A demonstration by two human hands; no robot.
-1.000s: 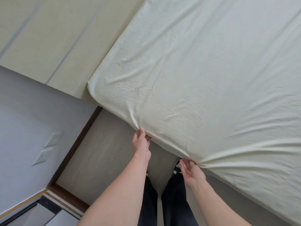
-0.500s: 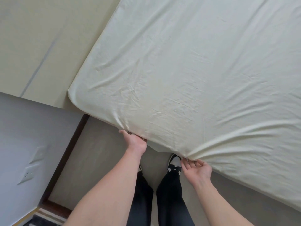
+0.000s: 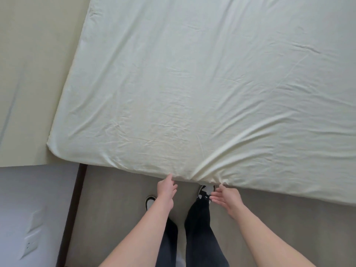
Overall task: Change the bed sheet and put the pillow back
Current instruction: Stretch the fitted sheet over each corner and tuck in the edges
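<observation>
A pale cream bed sheet (image 3: 202,93) is stretched over the mattress, with its near-left corner wrapped. Folds bunch toward the near edge just above my right hand. My left hand (image 3: 166,189) sits just below that edge; one raised digit touches the sheet and the other fingers curl loosely, away from the cloth. My right hand (image 3: 226,197) is just below the bunched spot, fingers spread and straight, with the thumb tip at the sheet's edge. No pillow is in view.
I stand on a grey floor (image 3: 115,199) between the bed and a white wall with a socket (image 3: 30,245) on my left. A dark skirting board (image 3: 75,205) runs along it. A cream panelled wall (image 3: 34,74) borders the bed's left side.
Both hands had their fingers tucked under the sheet's near edge; now they have drawn back slightly and the fingers have loosened. My view has swung left, squaring up to the bed.
</observation>
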